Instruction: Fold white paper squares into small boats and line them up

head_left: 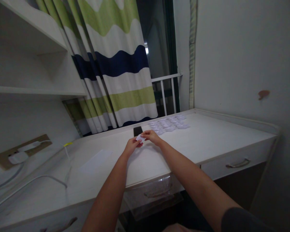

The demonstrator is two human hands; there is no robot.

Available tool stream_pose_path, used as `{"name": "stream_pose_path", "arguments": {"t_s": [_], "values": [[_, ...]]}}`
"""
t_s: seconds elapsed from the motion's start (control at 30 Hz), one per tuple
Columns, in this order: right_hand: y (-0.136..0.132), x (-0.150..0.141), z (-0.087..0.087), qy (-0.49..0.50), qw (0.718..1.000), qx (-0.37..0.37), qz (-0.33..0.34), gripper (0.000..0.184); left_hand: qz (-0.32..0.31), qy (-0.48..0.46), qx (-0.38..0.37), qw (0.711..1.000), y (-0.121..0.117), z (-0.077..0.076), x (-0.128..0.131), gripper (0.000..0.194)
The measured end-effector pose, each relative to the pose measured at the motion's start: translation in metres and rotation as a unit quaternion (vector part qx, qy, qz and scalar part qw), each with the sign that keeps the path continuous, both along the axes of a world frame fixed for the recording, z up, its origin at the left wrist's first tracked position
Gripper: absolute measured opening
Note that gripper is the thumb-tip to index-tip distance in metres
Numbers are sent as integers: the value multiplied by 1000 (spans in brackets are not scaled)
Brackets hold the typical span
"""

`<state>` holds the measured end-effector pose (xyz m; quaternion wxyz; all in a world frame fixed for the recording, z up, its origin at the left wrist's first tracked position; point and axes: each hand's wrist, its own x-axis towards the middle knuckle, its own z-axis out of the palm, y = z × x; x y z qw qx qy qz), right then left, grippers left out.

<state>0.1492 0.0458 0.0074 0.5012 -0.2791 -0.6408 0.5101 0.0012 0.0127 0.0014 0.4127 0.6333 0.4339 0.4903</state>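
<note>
A small piece of white paper (140, 138) is held between both hands above the desk (149, 164). My left hand (132, 145) pinches its lower left side, thumb on top. The fingers of my right hand (150, 136) grip its upper right edge. Whether the paper is folded is too small to tell. Just behind the hands lies a dark flat object (138, 130), perhaps a phone. Rows of small white paper pieces (169, 123) rest on the desk farther back to the right. To the left, white paper sheets (96, 160) lie flat.
A striped curtain (125, 64) hangs behind the desk beside a window with a white railing (166, 77). At left, a cable (38, 177) runs over the desk near a wall socket with plugs (19, 156). Shelves (33, 93) overhang there. Drawers with handles (238, 163) line the front.
</note>
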Motion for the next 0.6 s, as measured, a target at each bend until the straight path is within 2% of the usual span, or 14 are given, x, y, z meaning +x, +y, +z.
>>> {"name": "stream_pose_path", "arguments": {"t_s": [0.13,0.23,0.6], "values": [[5,-1,-4,-55,997,37,-27,16,36,30,14,999,0,-2,0,39],[8,-3,-7,-77,995,50,-37,14,53,19,30,998,-1,-1,1,39],[9,-4,-8,-95,995,22,-39,11,49,-17,-2,999,2,0,1,33]]}}
